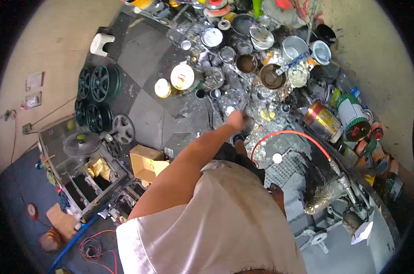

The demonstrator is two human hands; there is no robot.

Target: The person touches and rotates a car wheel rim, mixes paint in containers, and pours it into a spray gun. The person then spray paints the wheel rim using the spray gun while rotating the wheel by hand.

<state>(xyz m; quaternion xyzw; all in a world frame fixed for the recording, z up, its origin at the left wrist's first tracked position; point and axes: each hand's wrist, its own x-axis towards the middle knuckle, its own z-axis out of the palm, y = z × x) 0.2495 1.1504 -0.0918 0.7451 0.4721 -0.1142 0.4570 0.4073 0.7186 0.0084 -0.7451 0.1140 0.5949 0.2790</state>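
My left arm stretches forward across my body. At its end my left hand (236, 120) is closed, fingers curled, low over the paint-splashed floor (280, 141). A thin dark piece shows at its far side, too small and blurred to name. A small white-topped container (230, 110) stands right beside the hand, and a small dark cup (215, 94) is a little farther off to the left. Beyond them sit an open can of brown paint (246, 63) and a second brown-filled tub (272, 76) with a patterned stick across it. My right hand does not show.
Paint cans with light lids (182, 76) stand ahead. A red hose (293, 133) arcs to a metal fitting on the right, near tipped paint tins (323, 118). Dark wheel rims (102, 83), a cardboard box (145, 166) and a wheeled cart (120, 176) are left. My feet (276, 194) are close by.
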